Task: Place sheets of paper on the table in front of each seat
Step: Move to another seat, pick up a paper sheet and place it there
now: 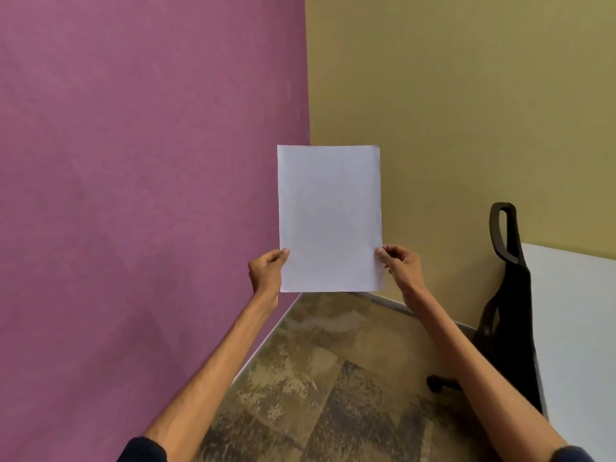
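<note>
I hold white sheets of paper (329, 215) upright in front of me, in portrait position, facing the corner of the room. My left hand (266, 271) pinches the lower left edge and my right hand (398, 266) pinches the lower right edge. How many sheets are in the stack cannot be told. A white table (576, 328) shows at the right edge, well to the right of the paper. A black office chair (510, 311) stands against its near side.
A purple wall (133, 195) fills the left and an ochre wall (466, 95) the right; they meet behind the paper. Mottled brown floor tiles (333, 378) lie below, between my arms.
</note>
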Demonstrator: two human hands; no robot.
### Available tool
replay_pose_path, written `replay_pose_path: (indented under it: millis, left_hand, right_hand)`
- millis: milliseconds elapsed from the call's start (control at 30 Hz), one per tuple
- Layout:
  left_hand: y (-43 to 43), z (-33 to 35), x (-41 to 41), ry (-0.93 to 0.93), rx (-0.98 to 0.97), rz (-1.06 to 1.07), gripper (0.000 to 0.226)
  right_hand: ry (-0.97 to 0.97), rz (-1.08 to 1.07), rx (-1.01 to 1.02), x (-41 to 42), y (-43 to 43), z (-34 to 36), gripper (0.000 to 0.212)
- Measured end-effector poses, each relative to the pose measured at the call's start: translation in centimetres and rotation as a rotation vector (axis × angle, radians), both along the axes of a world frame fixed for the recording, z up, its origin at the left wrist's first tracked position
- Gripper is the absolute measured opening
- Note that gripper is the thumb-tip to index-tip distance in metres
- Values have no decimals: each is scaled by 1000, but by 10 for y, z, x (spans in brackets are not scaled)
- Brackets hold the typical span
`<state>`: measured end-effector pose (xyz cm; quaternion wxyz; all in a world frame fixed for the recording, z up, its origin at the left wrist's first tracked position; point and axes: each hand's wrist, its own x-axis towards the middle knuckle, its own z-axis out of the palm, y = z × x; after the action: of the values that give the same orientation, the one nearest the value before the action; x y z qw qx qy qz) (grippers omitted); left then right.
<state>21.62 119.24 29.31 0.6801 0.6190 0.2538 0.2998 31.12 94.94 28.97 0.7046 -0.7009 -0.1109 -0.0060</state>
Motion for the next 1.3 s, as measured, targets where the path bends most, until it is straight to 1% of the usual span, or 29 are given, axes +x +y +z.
replay_pose_path:
  millis: [233,600,700,900,1000,1067,1200,1300]
  left_hand:
    - [8,-13,114,31,-61,-125,33]
    - [-30,-14,337,63,-33,-316,32]
    - [-52,-10,396,45,-35,-389,31]
    - [-99,-4,492,49,-28,-538,32]
    - [-128,-5,535,39,-12,-604,33]
    - [-154,-10,569,43,5,-668,33]
    - [-205,-20,636,54,17,-807,33]
    - [-242,-21,686,46,35,-926,31]
  right_hand:
    - [31,-130,1,85,0,-6,12]
    - [22,-345,27,262,-41,-12,10]
    - [7,-383,18,308,-63,-8,15]
    - [3,-536,7,370,-115,-7,7]
    - [16,-605,3,392,-143,-11,8]
    - [27,-663,14,411,-165,-13,12]
    - [46,-789,47,441,-204,-17,9]
    - [51,-886,28,461,-229,-17,10]
